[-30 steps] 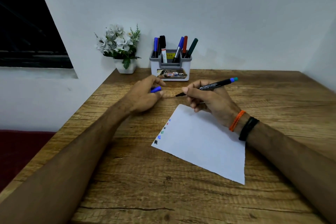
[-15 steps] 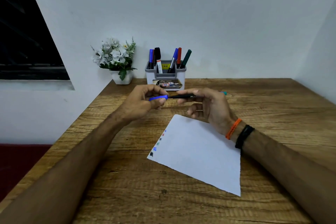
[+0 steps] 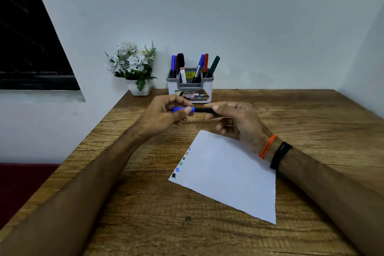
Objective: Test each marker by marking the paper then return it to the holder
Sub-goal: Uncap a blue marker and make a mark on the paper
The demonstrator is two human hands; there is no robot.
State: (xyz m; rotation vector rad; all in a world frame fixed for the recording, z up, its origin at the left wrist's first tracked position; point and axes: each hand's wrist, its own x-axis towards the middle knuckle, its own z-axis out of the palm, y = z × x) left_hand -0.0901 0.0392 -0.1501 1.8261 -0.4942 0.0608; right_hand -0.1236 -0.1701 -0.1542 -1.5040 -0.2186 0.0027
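Both hands hold one marker level above the desk, in front of the holder.

The left hand (image 3: 164,113) curls its fingers (image 3: 188,110) round the blue cap (image 3: 182,109); the right hand (image 3: 239,122) pinches the black barrel of the marker (image 3: 202,109) between thumb and forefinger. The barrel's far end is hidden behind the right hand, and whether the cap is fully seated cannot be told. Holder (image 3: 190,87): six markers counted, three left, three right; its label is only partly legible. Paper (image 3: 228,176): one sheet on the desk (image 3: 145,224), six small colour marks along its left edge, its upper right part covered by the right wrist. Two bands on that wrist.
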